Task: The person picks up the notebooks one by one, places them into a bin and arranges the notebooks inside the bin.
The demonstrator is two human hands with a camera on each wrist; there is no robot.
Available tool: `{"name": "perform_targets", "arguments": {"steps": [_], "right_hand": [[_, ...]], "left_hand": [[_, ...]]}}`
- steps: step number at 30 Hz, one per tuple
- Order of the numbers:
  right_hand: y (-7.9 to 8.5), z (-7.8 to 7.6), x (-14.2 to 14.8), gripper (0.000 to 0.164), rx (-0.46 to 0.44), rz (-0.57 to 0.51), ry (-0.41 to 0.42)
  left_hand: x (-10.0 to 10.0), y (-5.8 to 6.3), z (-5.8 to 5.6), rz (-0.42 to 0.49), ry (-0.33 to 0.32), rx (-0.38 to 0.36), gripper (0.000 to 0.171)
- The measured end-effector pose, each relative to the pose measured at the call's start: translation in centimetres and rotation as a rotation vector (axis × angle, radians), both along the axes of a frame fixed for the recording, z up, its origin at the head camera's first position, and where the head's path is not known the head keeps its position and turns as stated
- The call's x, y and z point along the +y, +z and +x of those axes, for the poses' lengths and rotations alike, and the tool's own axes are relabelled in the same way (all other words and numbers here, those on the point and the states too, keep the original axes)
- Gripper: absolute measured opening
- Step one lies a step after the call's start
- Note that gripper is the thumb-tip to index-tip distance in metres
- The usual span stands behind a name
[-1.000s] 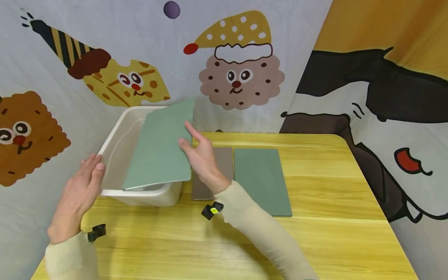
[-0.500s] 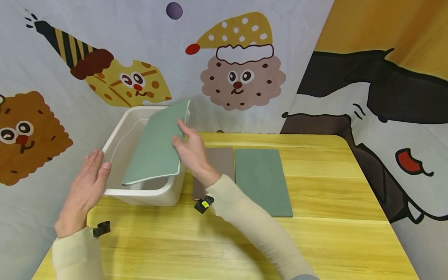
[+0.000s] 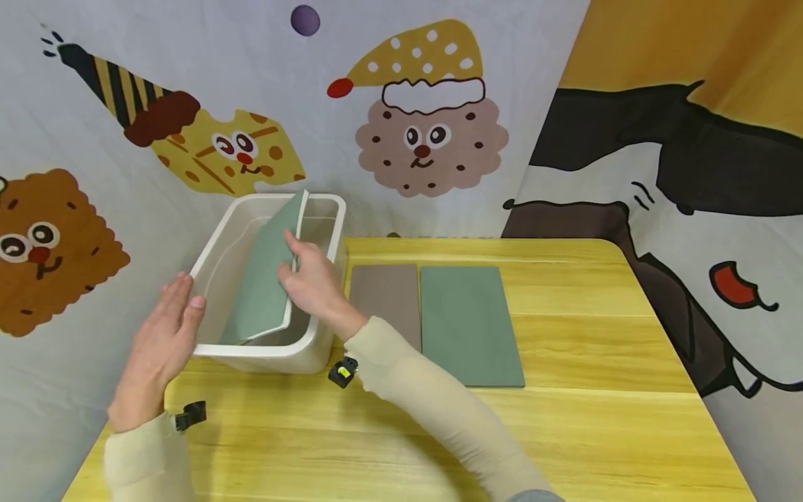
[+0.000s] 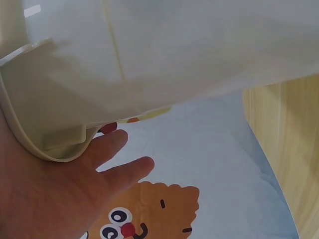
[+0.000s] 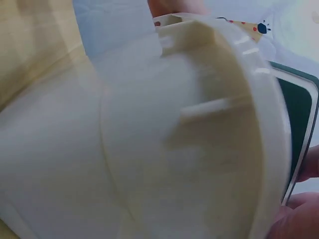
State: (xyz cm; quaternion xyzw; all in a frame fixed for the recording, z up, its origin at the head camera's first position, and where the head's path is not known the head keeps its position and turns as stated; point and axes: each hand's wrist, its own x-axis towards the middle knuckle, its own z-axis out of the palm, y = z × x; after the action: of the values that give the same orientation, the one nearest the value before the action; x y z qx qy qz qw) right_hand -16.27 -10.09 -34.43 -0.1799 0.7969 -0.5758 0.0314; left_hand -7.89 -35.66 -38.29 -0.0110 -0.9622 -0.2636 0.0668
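A thin, light green notebook [image 3: 260, 286] with white page edges stands tilted inside the white plastic bin [image 3: 263, 351]. My right hand [image 3: 316, 282] holds it by its right side, with the thumb and index finger on the green cover and the other fingers hidden behind. Beyond the bin's rim, the right wrist view catches only a dark green face of the notebook [image 5: 297, 114] and part of the fingers. My left hand [image 3: 162, 341] rests against the bin's left rim. In the left wrist view its fingers [image 4: 127, 172] stretch out along the bin's outer wall [image 4: 189, 55].
Two flat covers lie side by side right of the bin on the wooden table [image 3: 596, 432]: a brownish-grey one [image 3: 385, 300] and a darker green one [image 3: 472, 324]. Behind the table hangs a cloth [image 3: 552, 56] printed with cartoon figures.
My right hand has moved left and down, bringing the notebook lower into the bin and tilting it steeper. The bin's right rim now shows. My left hand has shifted slightly right in view.
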Motion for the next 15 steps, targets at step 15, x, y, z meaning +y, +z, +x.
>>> {"name": "perform_targets", "arguments": {"steps": [15], "right_hand": [[0.7, -0.2, 0.0, 0.069, -0.054, 0.235, 0.274]], "left_hand": [[0.6, 0.3, 0.0, -0.013, 0.035, -0.014, 0.069]]}}
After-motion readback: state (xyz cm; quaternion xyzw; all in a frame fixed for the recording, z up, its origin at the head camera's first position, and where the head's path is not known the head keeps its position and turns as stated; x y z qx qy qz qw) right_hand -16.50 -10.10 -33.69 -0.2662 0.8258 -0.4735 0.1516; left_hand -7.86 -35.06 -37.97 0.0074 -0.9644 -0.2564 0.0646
